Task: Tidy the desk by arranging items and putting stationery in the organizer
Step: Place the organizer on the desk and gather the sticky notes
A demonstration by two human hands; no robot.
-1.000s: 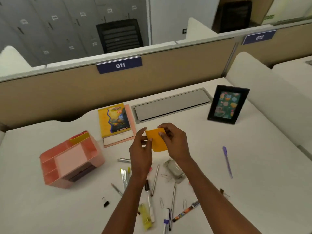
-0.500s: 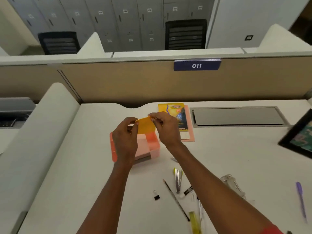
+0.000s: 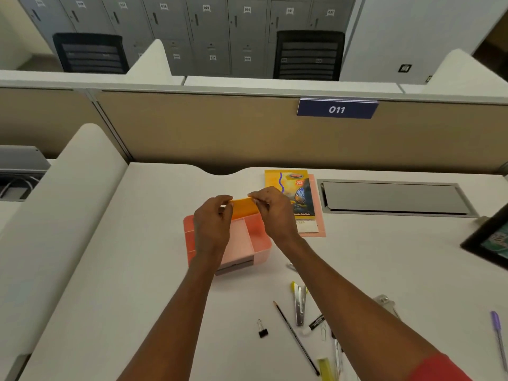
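I hold the orange note pad (image 3: 244,207) at the far side of the pink organizer (image 3: 259,244). The left grip (image 3: 213,225) and right grip (image 3: 275,213) each pinch one end. I judge it light, thin and flexible: hold the edges, using low pressure to avoid creasing.

Your white surface (image 3: 137,270) carries a pink organizer (image 3: 259,243) towards its far edge, a notebook (image 3: 295,188) on a pink folder (image 3: 316,204) just beside it, and a binder clip (image 3: 263,331), pencil (image 3: 297,339) and purple pen (image 3: 499,336) towards the near edge.
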